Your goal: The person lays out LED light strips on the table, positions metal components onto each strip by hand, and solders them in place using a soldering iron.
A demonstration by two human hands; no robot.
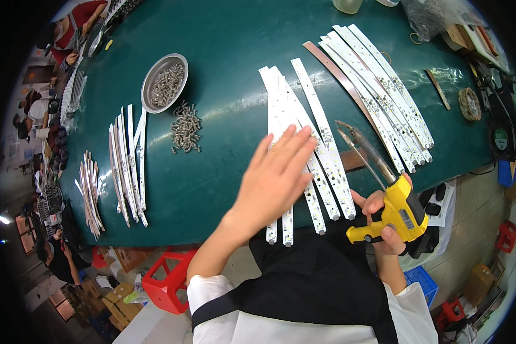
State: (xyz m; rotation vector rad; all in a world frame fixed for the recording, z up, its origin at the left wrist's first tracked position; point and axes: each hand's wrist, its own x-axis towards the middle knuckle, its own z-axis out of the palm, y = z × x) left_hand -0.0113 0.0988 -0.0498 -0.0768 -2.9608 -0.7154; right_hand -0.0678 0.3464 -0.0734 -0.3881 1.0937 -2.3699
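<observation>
My left hand (274,179) lies flat with fingers spread on a fan of white LED strip boards (327,172) spread across the green table (229,40) in front of me. My right hand (384,221) grips the handle of a yellow soldering gun (393,215) at the table's near edge; its long metal tip (361,146) points up over the right side of the fan. A second, larger bundle of white strips (384,94) lies to the upper right, apart from both hands.
A round metal bowl (164,82) of small metal parts sits at upper left, with a loose heap of them (186,127) beside it. More strip bundles (127,163) lie at left. A red crate (167,281) stands below the table edge. Other people sit at far left.
</observation>
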